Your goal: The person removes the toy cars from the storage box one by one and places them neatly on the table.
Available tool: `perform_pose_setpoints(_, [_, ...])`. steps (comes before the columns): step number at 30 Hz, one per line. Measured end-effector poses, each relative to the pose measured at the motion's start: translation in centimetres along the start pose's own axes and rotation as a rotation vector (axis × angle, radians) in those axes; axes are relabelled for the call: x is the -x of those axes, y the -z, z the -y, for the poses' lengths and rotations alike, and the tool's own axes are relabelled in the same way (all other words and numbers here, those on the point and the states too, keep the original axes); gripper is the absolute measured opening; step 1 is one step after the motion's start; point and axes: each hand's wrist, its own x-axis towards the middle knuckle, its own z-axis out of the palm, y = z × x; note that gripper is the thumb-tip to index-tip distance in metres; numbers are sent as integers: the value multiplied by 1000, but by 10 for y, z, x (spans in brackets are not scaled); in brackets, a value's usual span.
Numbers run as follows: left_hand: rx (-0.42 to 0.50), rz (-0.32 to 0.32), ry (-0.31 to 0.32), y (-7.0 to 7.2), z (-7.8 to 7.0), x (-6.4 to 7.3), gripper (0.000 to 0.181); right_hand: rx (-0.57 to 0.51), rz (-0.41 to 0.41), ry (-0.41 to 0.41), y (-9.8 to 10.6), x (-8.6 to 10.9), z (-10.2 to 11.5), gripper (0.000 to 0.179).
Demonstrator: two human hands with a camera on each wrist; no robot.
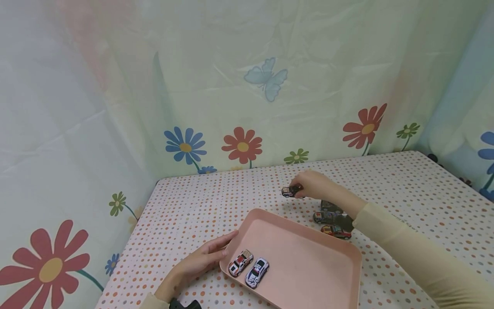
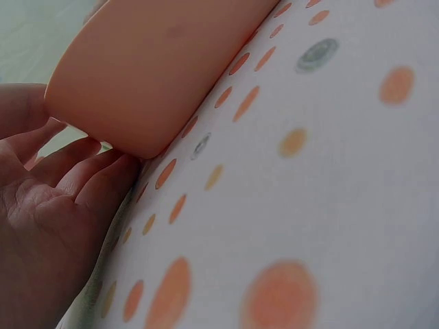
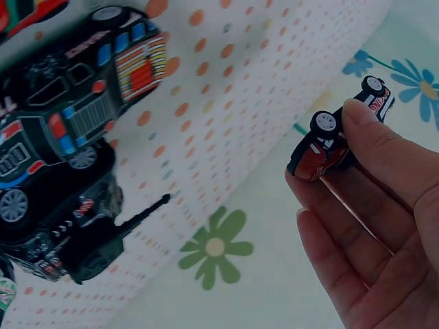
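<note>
Above the far part of the table, my right hand (image 1: 314, 184) pinches a small dark toy car (image 3: 336, 133) between thumb and fingers, its wheels visible in the right wrist view. My left hand (image 1: 200, 259) lies at the near left corner of the pink tray (image 1: 305, 236), fingers fairly straight and touching its rim and outer wall. Inside the tray, close to that hand, sit a red and white toy car (image 1: 241, 262) and a white and blue toy car (image 1: 257, 273) side by side. The left wrist view shows the tray's wall (image 2: 151, 75) against the fingers.
Beyond the tray's far right side, beneath my right forearm, several toy vehicles stand together, among them a red and yellow one (image 1: 335, 231), a black truck (image 3: 75, 96) and a dark tank with a long barrel (image 3: 96, 247). A dotted cloth (image 1: 193, 206) covers the table; a flowered curtain (image 1: 216, 86) hangs behind.
</note>
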Motion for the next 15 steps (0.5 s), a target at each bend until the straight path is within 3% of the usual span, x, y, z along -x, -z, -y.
perform_pose_setpoints(15, [12, 3, -1, 1, 1, -1, 52, 16, 66, -121, -25, -1, -18, 24])
